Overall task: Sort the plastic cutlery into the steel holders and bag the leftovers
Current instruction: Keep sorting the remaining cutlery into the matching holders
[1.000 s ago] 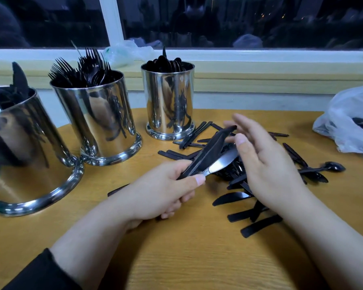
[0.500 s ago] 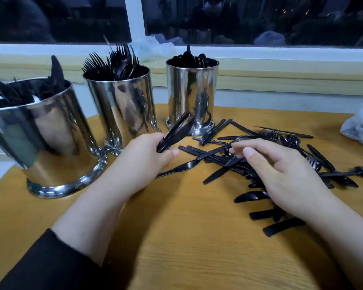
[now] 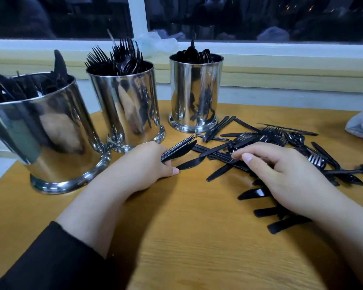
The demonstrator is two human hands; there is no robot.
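Bundle of black plastic knives [image 3: 179, 149] gripped in left hand [image 3: 144, 164], fingers curled. Right hand [image 3: 281, 174] curled, fingertips [image 3: 237, 156] laid on loose cutlery pile [image 3: 266, 143]; pinch unconfirmed.

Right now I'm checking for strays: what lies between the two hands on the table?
In the head view, one black knife lies on the table between the left hand and right hand.

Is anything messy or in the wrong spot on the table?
Yes. A jumbled pile of black cutlery lies loose on the table, with knives, forks and spoons crossed over each other instead of standing in the three steel holders. Nothing looks broken or spilled.
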